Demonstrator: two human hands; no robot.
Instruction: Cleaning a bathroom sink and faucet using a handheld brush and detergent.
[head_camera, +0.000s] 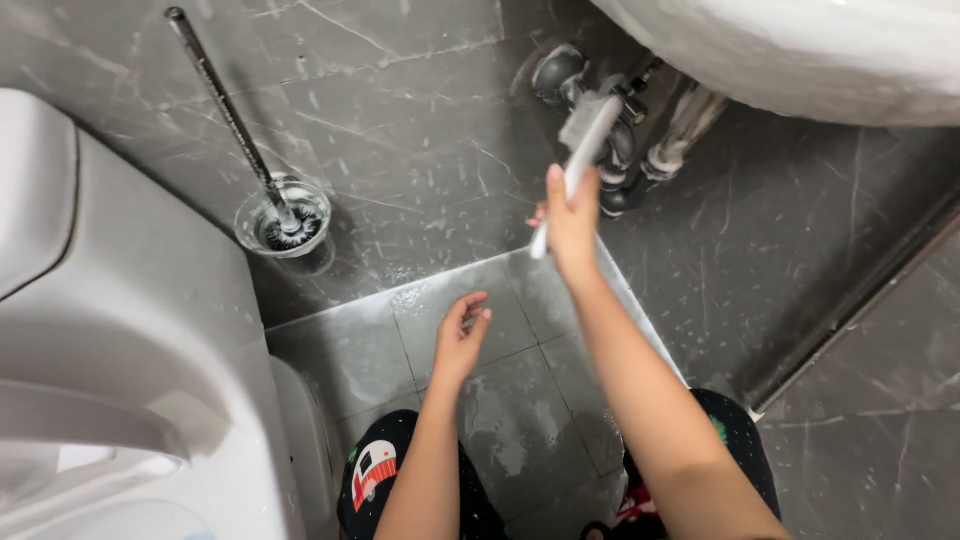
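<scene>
— Brush (585, 150) first: where does it sit?

— In the right hand (572, 222), whose fingers are wrapped tight round the lower part of the white handle. The handle runs up and to the right, and its pale head lies against the dark pipes (625, 140) under the white basin (800, 50).

— And the other hand?

— The left hand (460, 335) hangs lower and nearer the body, fingers loosely curled and apart, holding nothing, over the wet floor tiles (520, 400).

— How much room is there around them?

— It is tight. The basin's rim overhangs the top right, right above the brush head. The pipes crowd the corner where the two dark marbled walls (400, 150) meet. On the left the white toilet (130, 350) fills the side, its edge close to the left forearm. Between the two lies a narrow strip of grey floor, and both knees in dark patterned trousers (375, 470) take up its near end.

— Anything else by the wall?

— A toilet brush (235, 125) with a long metal rod, leaning in a glass holder (283, 220) that stands well left of the right hand.

— How does the held brush look?

— Slim, white, flat-handled, the head blurred and greyish; its bristles cannot be made out.
</scene>
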